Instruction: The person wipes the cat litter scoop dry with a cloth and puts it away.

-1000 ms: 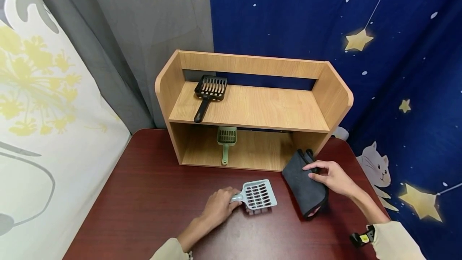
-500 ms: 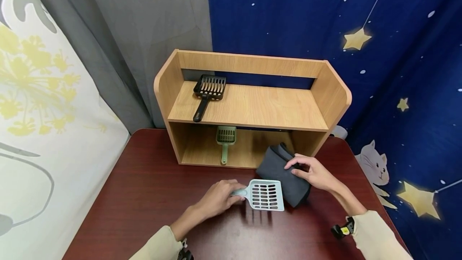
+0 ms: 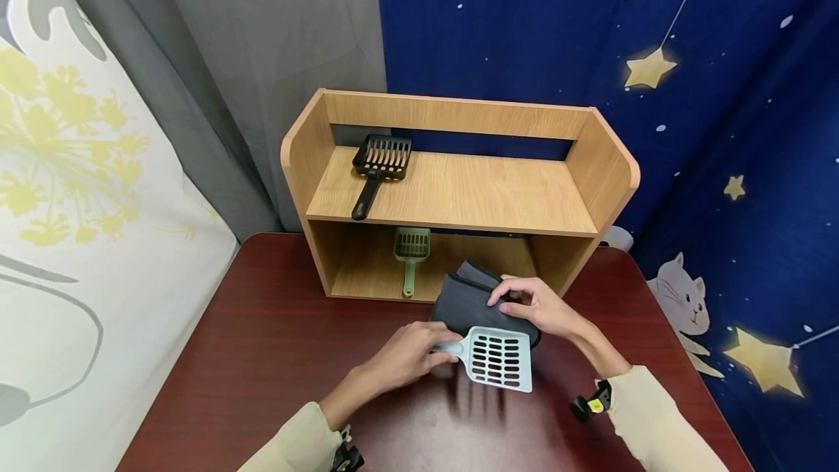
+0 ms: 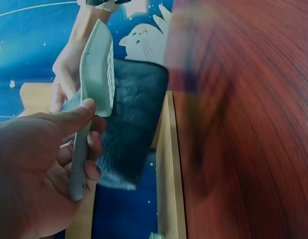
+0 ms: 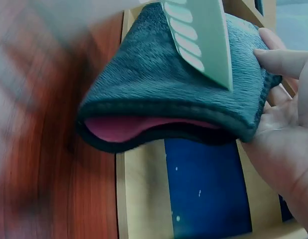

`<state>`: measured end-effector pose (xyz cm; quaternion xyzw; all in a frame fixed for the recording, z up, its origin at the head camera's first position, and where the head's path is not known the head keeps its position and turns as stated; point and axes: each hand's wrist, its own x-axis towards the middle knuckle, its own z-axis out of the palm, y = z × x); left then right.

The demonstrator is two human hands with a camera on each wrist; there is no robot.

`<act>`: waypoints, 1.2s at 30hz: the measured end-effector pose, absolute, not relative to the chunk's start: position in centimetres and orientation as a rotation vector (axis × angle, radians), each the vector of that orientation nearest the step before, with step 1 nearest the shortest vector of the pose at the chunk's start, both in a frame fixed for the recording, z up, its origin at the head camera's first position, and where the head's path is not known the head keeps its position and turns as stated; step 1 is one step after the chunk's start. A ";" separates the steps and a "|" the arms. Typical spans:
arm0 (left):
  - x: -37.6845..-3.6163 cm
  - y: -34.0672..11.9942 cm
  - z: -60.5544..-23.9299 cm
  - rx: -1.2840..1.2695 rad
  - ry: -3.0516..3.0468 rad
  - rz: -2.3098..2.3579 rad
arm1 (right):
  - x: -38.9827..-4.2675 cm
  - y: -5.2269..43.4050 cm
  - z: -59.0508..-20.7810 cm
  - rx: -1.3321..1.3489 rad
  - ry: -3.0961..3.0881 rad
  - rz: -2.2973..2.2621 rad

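Pinched by its handle in my left hand (image 3: 411, 349) is a pale blue slotted litter scoop (image 3: 501, 358), raised over the table with its shadow below. My right hand (image 3: 534, 303) grips a folded dark grey cloth (image 3: 470, 304) at its right edge, thumb on one face. In the head view the scoop's head overlaps the cloth's lower part. The right wrist view shows the cloth (image 5: 159, 79) with dark bound edges and a pink inside, the scoop's slotted head (image 5: 206, 42) right at its face. Part of the scoop's handle is hidden by my left fingers.
A two-tier wooden shelf (image 3: 452, 195) stands at the back of the red-brown table (image 3: 275, 384). On its upper tier lies a black slotted scoop (image 3: 376, 170); a green scoop (image 3: 411, 253) rests on the lower tier. Curtains (image 3: 491, 28) hang behind.
My right hand has carried the cloth left, from beside the shelf's right end to behind the scoop. My left hand has lifted the scoop and moved it slightly right, toward the cloth.
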<state>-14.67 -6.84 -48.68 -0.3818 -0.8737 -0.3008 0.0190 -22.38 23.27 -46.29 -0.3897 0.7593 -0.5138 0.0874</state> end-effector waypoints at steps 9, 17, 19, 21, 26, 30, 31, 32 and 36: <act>-14.9 -8.6 -49.0 -1.109 -2.743 -0.972 | -21.8 26.8 -46.1 -1.129 2.284 -1.403; -15.2 -9.1 -48.9 -1.130 -2.719 -0.996 | -22.1 27.3 -46.0 -1.086 2.306 -1.399; -15.2 -8.7 -48.8 -1.165 -2.708 -1.000 | -22.3 26.6 -46.0 -1.113 2.286 -1.415; -15.2 -8.3 -48.7 -1.193 -2.707 -0.993 | -22.4 25.8 -46.0 -1.139 2.261 -1.437; -15.2 -7.4 -48.4 -1.223 -2.710 -0.980 | -22.6 24.0 -45.7 -1.166 2.221 -1.501; -15.1 -7.6 -48.4 -1.187 -2.717 -0.970 | -22.5 23.9 -45.7 -1.164 2.255 -1.487; -15.1 -7.7 -48.4 -1.174 -2.720 -0.974 | -22.4 24.2 -45.8 -1.160 2.267 -1.476; -15.2 -7.9 -48.5 -1.163 -2.722 -0.975 | -22.4 24.6 -45.8 -1.153 2.276 -1.467; -15.3 -8.7 -48.6 -1.127 -2.708 -0.966 | -22.0 26.5 -46.0 -1.089 2.316 -1.443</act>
